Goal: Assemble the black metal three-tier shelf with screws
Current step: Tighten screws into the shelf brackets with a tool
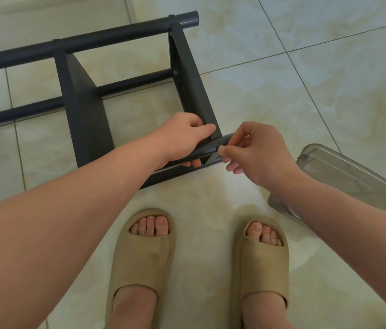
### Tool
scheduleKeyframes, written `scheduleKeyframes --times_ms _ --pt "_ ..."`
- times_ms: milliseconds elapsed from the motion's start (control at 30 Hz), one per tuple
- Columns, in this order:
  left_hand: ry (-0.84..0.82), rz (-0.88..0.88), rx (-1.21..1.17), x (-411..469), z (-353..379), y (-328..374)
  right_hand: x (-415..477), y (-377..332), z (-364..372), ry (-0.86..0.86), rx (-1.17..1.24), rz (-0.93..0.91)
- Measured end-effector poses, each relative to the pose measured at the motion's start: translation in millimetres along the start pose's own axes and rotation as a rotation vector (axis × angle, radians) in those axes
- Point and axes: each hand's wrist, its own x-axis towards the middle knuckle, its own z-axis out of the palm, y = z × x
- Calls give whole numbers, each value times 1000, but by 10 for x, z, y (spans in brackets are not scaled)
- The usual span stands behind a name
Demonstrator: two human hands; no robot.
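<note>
We are gripping the round tube (pixel 205 151) with the left hand (pixel 187 136), pinching a shiny screw (pixel 221 147) at the right hand (pixel 260 154) fingertips.

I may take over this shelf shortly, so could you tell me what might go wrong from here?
The small screw, only pinched by the right hand, could slip and roll off across the tiles.
The left hand alone steadies the pole; if it turns, the screw may go in crooked.
Bare toes in open slippers sit close to the frame.
</note>
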Motion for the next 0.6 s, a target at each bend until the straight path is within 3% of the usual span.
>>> scheduleKeyframes --times_ms 133,267,333,400,500,600 --pt "85 5 46 11 62 34 -23 62 -22 52 -207 -118" --pt "342 44 165 7 105 64 -141 162 -89 14 -175 -184" --pt "507 194 245 -35 137 88 -231 259 -221 14 -161 -195" --pt "610 457 343 -78 220 133 -309 395 -407 49 -176 -195" --pt "474 736 402 -164 511 231 -417 642 -745 134 -211 -157" --pt "237 863 586 -226 899 215 -502 946 -1093 198 -288 -95"
